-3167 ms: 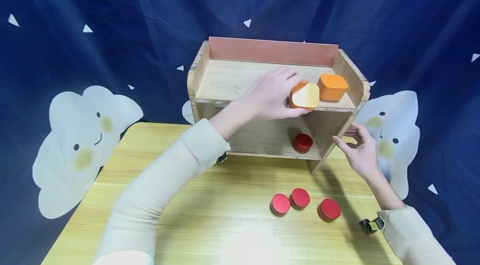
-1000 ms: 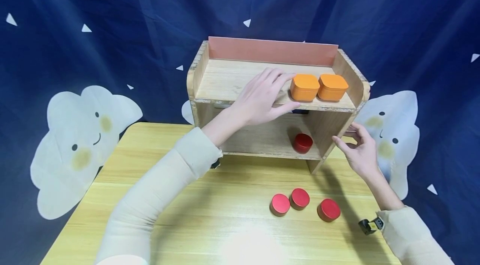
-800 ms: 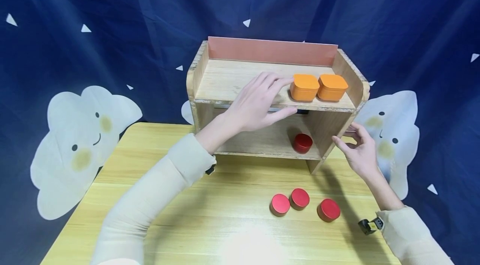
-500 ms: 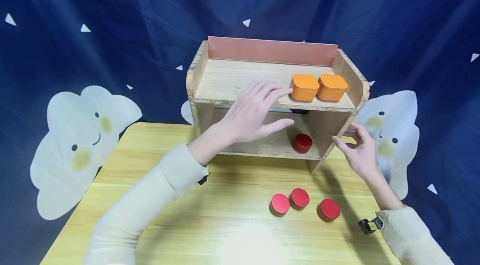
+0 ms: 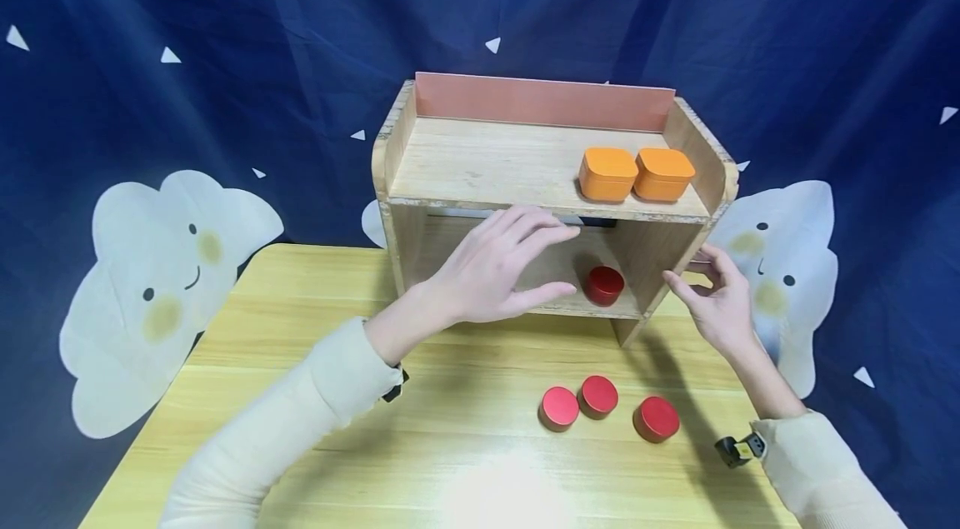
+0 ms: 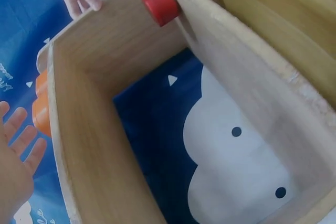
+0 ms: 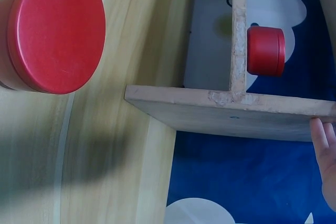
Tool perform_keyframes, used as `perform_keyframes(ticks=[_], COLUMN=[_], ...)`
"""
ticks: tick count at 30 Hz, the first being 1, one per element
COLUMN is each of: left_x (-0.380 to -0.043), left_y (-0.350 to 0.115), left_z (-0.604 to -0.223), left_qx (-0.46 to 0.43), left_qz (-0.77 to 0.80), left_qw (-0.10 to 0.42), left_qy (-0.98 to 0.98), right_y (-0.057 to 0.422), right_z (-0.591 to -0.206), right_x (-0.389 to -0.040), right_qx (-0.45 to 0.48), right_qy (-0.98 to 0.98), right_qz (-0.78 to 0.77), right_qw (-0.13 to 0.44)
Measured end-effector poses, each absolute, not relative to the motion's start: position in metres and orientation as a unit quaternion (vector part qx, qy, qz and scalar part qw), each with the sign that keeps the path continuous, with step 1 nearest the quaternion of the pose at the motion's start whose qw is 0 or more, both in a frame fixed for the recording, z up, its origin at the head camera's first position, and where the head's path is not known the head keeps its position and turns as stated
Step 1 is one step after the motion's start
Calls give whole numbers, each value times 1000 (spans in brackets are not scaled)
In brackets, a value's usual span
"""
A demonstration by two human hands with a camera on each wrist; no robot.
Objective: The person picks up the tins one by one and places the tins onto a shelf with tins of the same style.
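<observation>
My left hand [image 5: 487, 266] hovers before the wooden shelf [image 5: 480, 167], fingers spread and nothing held. In the left wrist view its fingers lie beside the shelf's upper board. Two orange square tins, the left one [image 5: 608, 175] and the right one [image 5: 663, 175], stand side by side at the right of the top level. One red round tin [image 5: 604, 286] sits on the lower level near the right wall. My right hand [image 5: 720, 300] rests against the shelf's right side panel, thumb at its front edge; its other fingers are partly hidden in the head view.
Three more red round tins, a left one [image 5: 558, 408], a middle one [image 5: 597, 396] and a right one [image 5: 656, 419], stand on the wooden table [image 5: 450, 429] before the shelf. A blue curtain [image 5: 300, 54] with clouds hangs behind.
The left orange tin, earlier held tilted in my left hand, now stands on the top level, released. My left hand has moved down and leftward from it. My right hand stays put.
</observation>
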State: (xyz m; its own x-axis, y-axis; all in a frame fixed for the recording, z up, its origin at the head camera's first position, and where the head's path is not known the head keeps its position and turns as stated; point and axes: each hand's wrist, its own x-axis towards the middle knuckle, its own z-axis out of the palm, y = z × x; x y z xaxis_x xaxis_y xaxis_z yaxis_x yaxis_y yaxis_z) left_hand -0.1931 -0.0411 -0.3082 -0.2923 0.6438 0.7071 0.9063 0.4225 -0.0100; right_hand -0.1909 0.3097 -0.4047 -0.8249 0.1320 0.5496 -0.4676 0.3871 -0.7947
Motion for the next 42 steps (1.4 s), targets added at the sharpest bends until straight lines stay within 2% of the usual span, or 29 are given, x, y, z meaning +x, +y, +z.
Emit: perform_keyframes(ticks=[11,18,29,42], left_x=[-186,-179,-171,-156], left_y=[-37,-30,-25,-24], left_z=[-334,-356,-395,-431], left_qx=[-509,-511,-507,-498], left_qz=[-203,-187,-186,-147], left_qw=[298,262,189,72], left_qy=[-781,-797,-820,-852], right_y=[310,310,310,308], right_z=[-404,-404,-405,-405], right_x=[-190,-191,-191,-191], right_qx=[107,105,104,100], right_qy=[-790,-791,-790,-784], right_qz=[536,534,535,545], right_qw=[279,279,281,279])
